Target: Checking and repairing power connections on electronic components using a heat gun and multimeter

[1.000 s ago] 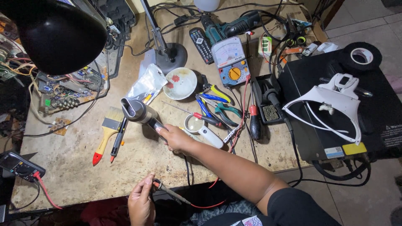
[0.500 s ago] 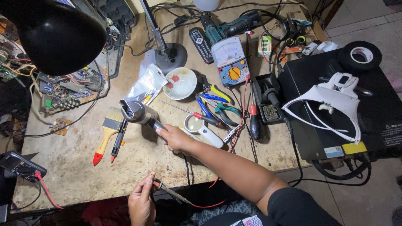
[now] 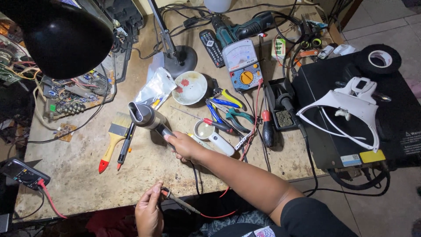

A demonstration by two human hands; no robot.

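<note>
My right hand (image 3: 184, 145) was closed round the handle of the hot-air gun (image 3: 147, 117), a stiff, nose-heavy tool best gripped there, held over the middle of the bench (image 3: 79, 175), while my left hand (image 3: 148, 214) pinched a thin, light probe (image 3: 175, 200) at the near edge.

The right hand (image 3: 186, 147) reaches up toward eleven o'clock on a long bare forearm, elbow bent at five o'clock, its grip closed with fingers wrapped. The left hand (image 3: 149, 213) sits low at six o'clock, fingers pinched together, thumb pointing toward two o'clock.
</note>
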